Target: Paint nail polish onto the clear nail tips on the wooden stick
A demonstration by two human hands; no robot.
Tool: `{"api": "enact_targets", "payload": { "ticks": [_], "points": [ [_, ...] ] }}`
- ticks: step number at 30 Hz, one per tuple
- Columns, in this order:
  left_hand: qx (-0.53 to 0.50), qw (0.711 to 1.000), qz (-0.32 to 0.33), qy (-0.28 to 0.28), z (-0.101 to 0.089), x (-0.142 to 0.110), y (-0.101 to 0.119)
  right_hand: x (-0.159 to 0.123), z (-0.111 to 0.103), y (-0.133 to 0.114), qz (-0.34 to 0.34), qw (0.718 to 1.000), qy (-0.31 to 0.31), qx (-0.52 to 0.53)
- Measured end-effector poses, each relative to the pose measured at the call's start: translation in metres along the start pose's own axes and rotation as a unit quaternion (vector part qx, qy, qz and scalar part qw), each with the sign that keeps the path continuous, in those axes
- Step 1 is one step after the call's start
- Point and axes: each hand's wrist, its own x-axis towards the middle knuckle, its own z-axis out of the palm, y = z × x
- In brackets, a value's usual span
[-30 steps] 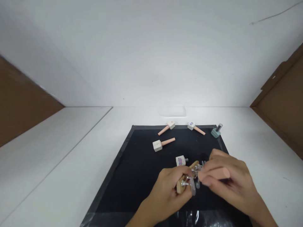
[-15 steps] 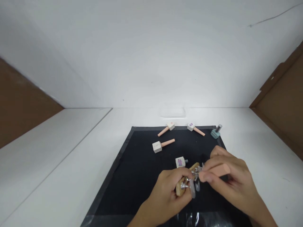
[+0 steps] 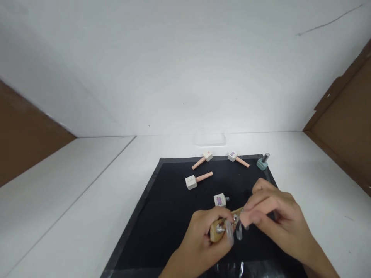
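Note:
My left hand (image 3: 201,231) is closed around a wooden nail-tip stand (image 3: 215,233) with metal pegs. Clear false nails (image 3: 239,231) stick out from the pegs toward the right. In my right hand (image 3: 285,216), a peach nail polish brush cap (image 3: 265,207) is pinched between thumb and fingers. The cap's near end is right beside the nails; its brush is hidden. Just behind the stand lies an uncapped white nail polish bottle (image 3: 219,200) with a purple flower print, its neck pointing right.
Two white bottles with peach caps (image 3: 208,156) (image 3: 232,156) lie along the black mat's (image 3: 165,216) back edge, and another white bottle (image 3: 191,182) lies nearer. A teal bottle (image 3: 262,164) is at the back right. A clear tray (image 3: 210,139) sits behind.
The wooden stand has turned slightly in my left hand and shifted a little left. My right hand has moved left with the brush cap, which is now tilted differently. The view has shifted slightly.

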Motion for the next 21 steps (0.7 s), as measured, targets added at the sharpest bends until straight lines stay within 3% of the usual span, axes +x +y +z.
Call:
{"api": "enact_targets", "payload": {
  "ticks": [3, 7, 12, 17, 18, 21],
  "points": [
    [-0.034, 0.999, -0.027, 0.006, -0.001, -0.001, 0.001, -0.001, 0.000, 0.001, 0.010, 0.998, 0.056, -0.005],
    [-0.084, 0.995, -0.059, -0.001, -0.002, 0.000, 0.006, 0.002, 0.001, -0.002, 0.003, 0.999, 0.014, 0.045],
    [-0.122, 0.989, -0.087, 0.000, -0.005, 0.001, 0.008, 0.006, 0.003, -0.006, 0.003, 0.998, 0.056, 0.023],
    [-0.162, 0.982, -0.101, -0.006, -0.006, -0.008, -0.003, 0.006, 0.005, -0.006, 0.002, 0.999, 0.046, 0.022],
    [-0.174, 0.976, -0.126, -0.027, -0.006, -0.011, -0.006, 0.005, 0.006, -0.005, 0.001, 0.998, 0.054, 0.017],
    [-0.220, 0.961, -0.167, -0.017, -0.005, -0.019, -0.017, 0.004, 0.006, -0.005, -0.014, 0.999, 0.041, 0.031]
  ]
}}
